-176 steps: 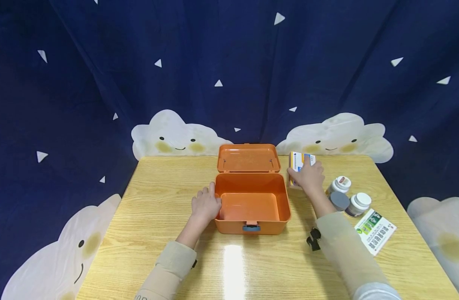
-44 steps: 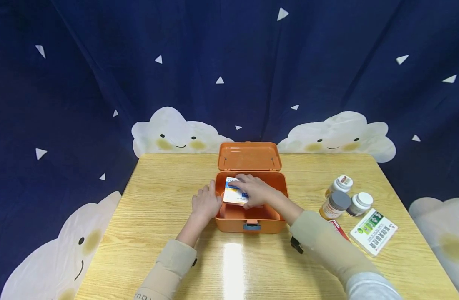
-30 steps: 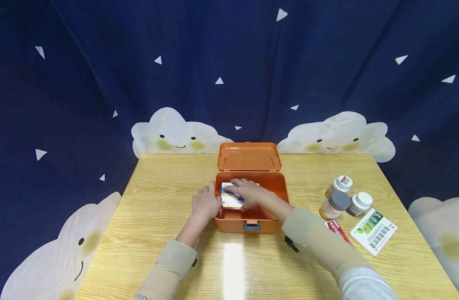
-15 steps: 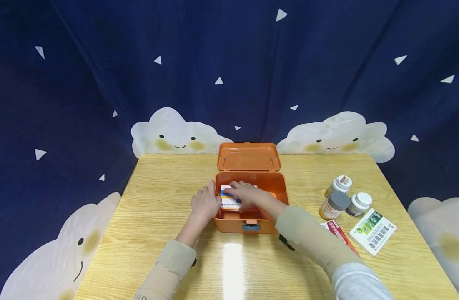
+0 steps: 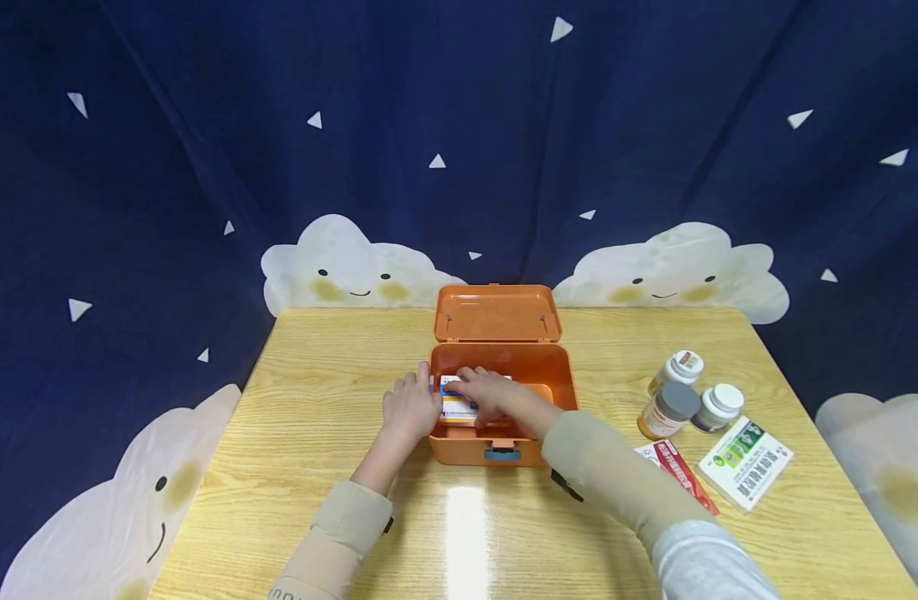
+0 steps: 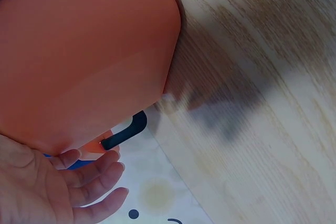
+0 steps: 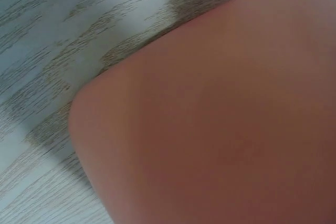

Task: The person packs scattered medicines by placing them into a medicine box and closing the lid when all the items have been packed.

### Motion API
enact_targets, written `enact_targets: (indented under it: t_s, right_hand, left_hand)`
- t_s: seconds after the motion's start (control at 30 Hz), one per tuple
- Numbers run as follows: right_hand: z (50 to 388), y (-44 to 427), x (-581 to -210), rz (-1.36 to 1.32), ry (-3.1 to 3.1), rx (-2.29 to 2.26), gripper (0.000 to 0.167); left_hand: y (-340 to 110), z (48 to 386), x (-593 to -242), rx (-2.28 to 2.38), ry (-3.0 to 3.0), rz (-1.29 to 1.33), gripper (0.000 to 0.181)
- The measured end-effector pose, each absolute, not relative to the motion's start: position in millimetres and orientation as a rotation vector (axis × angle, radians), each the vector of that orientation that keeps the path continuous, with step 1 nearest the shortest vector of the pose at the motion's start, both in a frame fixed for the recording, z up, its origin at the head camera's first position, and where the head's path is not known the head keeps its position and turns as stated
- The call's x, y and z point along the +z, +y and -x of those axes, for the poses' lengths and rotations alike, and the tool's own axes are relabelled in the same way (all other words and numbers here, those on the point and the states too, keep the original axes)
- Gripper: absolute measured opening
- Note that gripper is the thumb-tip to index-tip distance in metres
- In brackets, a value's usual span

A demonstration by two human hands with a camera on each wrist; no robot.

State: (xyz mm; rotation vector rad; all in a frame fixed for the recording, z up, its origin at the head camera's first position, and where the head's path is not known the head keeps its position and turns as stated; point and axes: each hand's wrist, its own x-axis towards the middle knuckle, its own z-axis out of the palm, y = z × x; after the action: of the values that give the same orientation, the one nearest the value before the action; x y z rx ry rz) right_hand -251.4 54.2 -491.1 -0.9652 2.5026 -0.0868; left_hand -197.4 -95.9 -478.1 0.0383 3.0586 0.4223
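The right hand (image 5: 496,396) reaches into the orange box (image 5: 459,452) and holds a white and blue carton (image 5: 457,407), fingers laid over its top and the thumb at its near side. The carton lies in the left part of the box, close to the left wall; whether it touches the bottom cannot be told. The left hand (image 5: 412,407) grips the rim of that wall, its thumb over the edge, and the left wrist view shows its other fingers gently bent. The lid (image 5: 496,315) is folded back on the far side, and a blue latch (image 5: 503,454) sits at the front. To the right on the table (image 5: 338,358), three bottles stand close together: a grey-capped bottle (image 5: 663,419), a white-capped dark bottle (image 5: 717,407), and a bottle with a red-marked white cap (image 5: 678,373) behind them. Nearer lie a red and white carton (image 5: 679,479), partly covered by the right sleeve (image 5: 616,479), and a green and white carton (image 5: 745,467) beside it. A navy curtain (image 5: 398,83) with white triangles and smiling clouds hangs behind the table.
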Motion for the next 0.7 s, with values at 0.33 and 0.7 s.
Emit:
enact_targets:
  t_s: [0.33,0.7]
  right_hand:
    - [252.3,51.4,-498.3,0.942,2.499,-0.062,0.083]
    - [252.0,54.3,-503.0,0.894,2.487,-0.100,0.085]
  left_hand:
    - [-96.5,196.9,-477.0,0.438,3.045,-0.032,0.042]
    - [-95.9,197.9,-480.2,0.446,3.071,-0.035,0.042]
